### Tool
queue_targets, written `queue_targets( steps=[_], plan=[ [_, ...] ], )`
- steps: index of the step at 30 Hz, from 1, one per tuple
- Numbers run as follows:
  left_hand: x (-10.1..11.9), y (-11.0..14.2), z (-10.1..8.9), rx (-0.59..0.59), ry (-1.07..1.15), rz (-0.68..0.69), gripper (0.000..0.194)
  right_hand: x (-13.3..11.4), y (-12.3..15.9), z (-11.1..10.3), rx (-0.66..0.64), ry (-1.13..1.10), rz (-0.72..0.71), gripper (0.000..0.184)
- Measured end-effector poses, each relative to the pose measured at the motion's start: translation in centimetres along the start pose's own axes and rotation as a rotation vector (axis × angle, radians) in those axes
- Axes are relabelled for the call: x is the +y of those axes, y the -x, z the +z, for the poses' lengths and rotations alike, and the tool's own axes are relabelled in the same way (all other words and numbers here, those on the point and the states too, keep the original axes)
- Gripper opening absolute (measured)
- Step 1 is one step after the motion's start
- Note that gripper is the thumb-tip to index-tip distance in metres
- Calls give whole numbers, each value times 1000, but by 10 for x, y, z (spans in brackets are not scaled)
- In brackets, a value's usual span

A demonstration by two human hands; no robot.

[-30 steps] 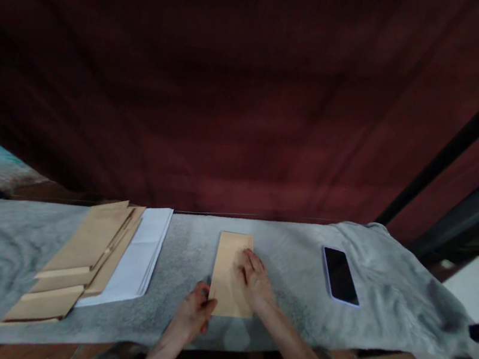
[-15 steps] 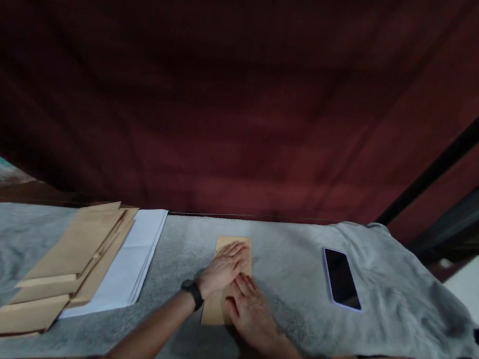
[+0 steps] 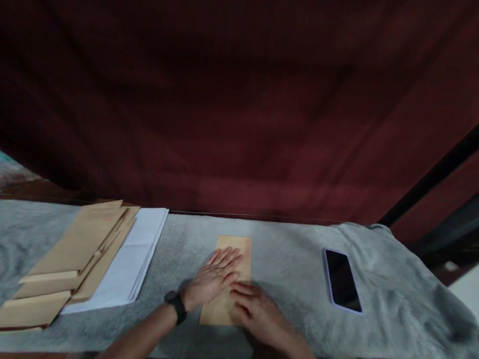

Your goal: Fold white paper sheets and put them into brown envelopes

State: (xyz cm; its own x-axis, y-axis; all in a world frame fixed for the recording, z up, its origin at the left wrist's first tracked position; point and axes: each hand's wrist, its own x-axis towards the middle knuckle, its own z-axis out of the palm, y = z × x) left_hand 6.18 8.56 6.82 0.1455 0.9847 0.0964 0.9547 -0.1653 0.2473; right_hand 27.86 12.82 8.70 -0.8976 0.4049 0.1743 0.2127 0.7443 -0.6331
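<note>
A small brown paper envelope [image 3: 216,312] lies upright before me on the grey cloth. Flat on its middle rests my left hand [image 3: 213,278], fingers spread and pointing away, a dark watch on the wrist. My right hand [image 3: 261,316] touches the envelope's right side, its fingers stretched toward the left thumb and slightly bent. Nothing is gripped in either hand. Faint reddish marks show near the envelope's upper right edge.
To the left lie several larger brown envelopes [image 3: 70,243], overlapping white paper sheets [image 3: 128,265]. A phone in a lilac case [image 3: 343,281] lies to the right. Grey cloth [image 3: 292,248] covers the surface; a dark red curtain [image 3: 250,114] hangs behind.
My left hand has slid a little toward me and left, its fingers spreading wider. My right hand has turned and shifted slightly right, showing more of the envelope. The envelope stays in place.
</note>
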Motion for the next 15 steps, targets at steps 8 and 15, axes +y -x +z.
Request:
queue_targets(
  steps=[8, 15],
  plan=[
    [29, 88, -4, 47, -31, 95, 62, 33, -14, 1, 327, -178, 523, 15],
    [30, 83, 0, 77, 45, 67, 67, 32, -30, 11, 416, -260, 587, 9]
  ],
)
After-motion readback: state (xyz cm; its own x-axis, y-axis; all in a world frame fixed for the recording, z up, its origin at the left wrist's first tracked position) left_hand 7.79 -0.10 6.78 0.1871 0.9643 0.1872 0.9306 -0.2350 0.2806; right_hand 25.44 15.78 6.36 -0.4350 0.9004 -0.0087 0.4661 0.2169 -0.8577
